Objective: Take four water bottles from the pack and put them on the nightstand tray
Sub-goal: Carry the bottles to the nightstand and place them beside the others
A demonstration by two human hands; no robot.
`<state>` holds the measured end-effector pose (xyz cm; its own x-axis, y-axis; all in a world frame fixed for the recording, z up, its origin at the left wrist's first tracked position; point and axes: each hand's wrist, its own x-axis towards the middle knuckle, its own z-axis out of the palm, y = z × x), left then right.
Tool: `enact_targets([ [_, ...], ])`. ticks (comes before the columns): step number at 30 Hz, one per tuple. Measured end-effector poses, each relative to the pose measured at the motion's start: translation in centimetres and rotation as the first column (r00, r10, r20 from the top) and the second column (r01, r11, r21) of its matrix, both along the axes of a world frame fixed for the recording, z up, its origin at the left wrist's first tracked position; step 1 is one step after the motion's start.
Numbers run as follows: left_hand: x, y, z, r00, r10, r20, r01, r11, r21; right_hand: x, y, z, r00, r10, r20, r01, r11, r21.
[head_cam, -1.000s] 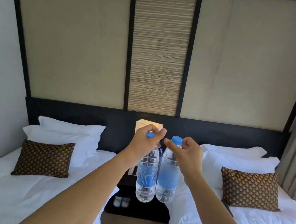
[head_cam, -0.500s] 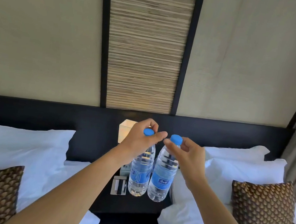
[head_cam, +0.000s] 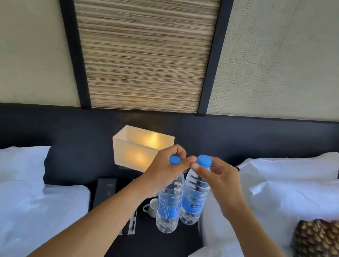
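Note:
Two clear water bottles with blue caps and blue labels hang side by side over the dark nightstand [head_cam: 148, 246]. My left hand [head_cam: 164, 169] grips the left bottle [head_cam: 168, 210] by its neck and cap. My right hand [head_cam: 218, 181] pinches the right bottle [head_cam: 193, 204] just under its cap. The bottles touch each other and hang almost upright, their bases close to the nightstand top. I cannot make out a tray from here; my forearms hide part of the surface. The pack is out of view.
A lit square lamp [head_cam: 140, 148] stands at the back of the nightstand. A white cup [head_cam: 151, 207], a black remote [head_cam: 105, 191] and a small card [head_cam: 132, 222] lie on it. White pillows [head_cam: 286, 186] and beds flank both sides; a brown patterned cushion [head_cam: 324, 252] lies right.
I have come closer to the nightstand, carrying both bottles forward and lower over it. The lamp, cup and remote now show clearly. Both grips are unchanged.

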<state>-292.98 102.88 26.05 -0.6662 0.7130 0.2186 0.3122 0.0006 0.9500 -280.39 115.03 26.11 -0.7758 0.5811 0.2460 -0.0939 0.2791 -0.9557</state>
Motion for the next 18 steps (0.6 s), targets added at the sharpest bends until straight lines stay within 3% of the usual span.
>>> enact_targets([
  [10,-11.0,14.4,-19.3,0.992,0.044,0.115,-0.033,0.996,-0.089,-11.9,14.8,-18.1,0.99,0.001,0.138,0.009,0.998,-0.069],
  [18,-20.4,19.9,-38.4,0.999,-0.002,-0.05,0.002,1.0,-0.012,-20.7,20.2,-38.4,0.999,-0.01,0.044,0.01,1.0,-0.007],
])
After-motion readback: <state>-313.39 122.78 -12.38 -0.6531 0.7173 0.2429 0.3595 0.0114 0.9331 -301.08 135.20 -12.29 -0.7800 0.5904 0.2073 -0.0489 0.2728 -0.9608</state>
